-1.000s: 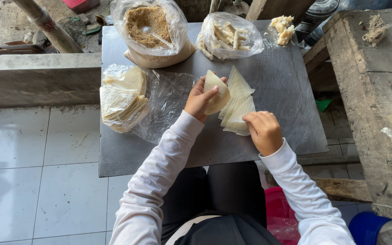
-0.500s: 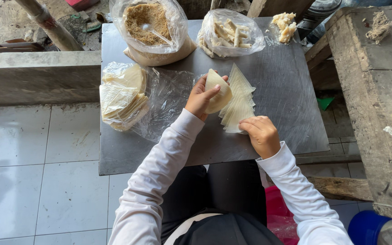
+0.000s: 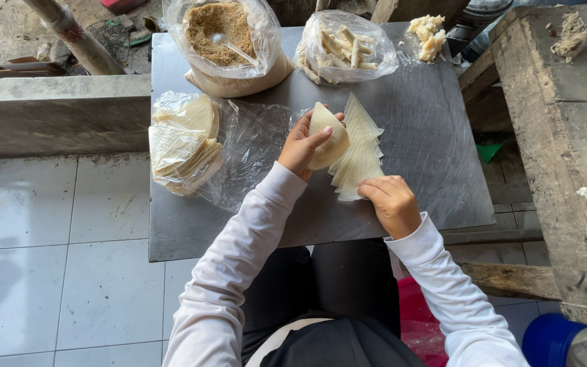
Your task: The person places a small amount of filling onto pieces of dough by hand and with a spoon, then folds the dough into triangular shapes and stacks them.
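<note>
Two bare hands work at a grey metal table (image 3: pixel 429 136) seen from above, with the person's white sleeves reaching up from the bottom of the view. Pale floor tiles (image 3: pixel 49 272) lie to the left of the table, and a rough wooden bench (image 3: pixel 558 149) stands to its right.

At the table's far edge sits an open plastic bag of brown crumbs (image 3: pixel 222 37). Just right of it is a smaller clear bag of pale cut sticks (image 3: pixel 344 47), and further right a small heap of pale chunks (image 3: pixel 426 35) lies on clear plastic. On the left side of the table a stack of thin round wrappers in clear plastic (image 3: pixel 181 143) rests, with a loose sheet of crinkled plastic film (image 3: pixel 253 153) spread beside it.

Near the middle of the table lies a fanned row of thin triangular pastry sheets (image 3: pixel 361 153), overlapping one another. The left hand (image 3: pixel 300 146) holds one folded pastry sheet (image 3: pixel 326 132) raised just above the fan, thumb across its front and fingers curled behind it. The right hand (image 3: pixel 392 200) rests at the near end of the fan, fingers bent and fingertips pinching the lowest sheet's corner against the table.
</note>
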